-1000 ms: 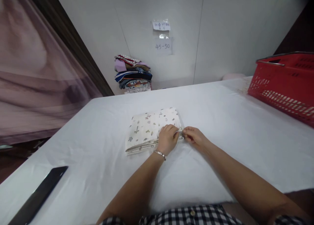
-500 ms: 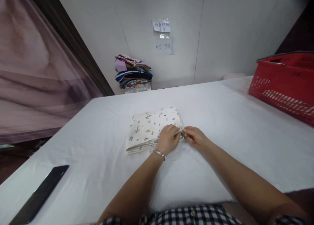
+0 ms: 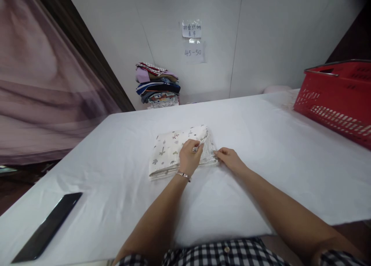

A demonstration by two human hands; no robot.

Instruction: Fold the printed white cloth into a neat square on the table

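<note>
A folded cream cloth with small printed motifs lies in the middle of a white-covered table. My left hand, with a bracelet at the wrist, pinches the top layer at the cloth's right corner and lifts it up and to the left. My right hand pinches the lower layers at the cloth's right edge, resting on the table.
A red plastic basket stands at the table's right. A dark flat phone-like object lies at the near left. A stack of folded clothes sits by the far wall, under paper labels. A mauve curtain hangs left.
My left hand has moved up and left, peeling the top layer of the cloth's corner away from the rest. My right hand has stayed at the edge.
</note>
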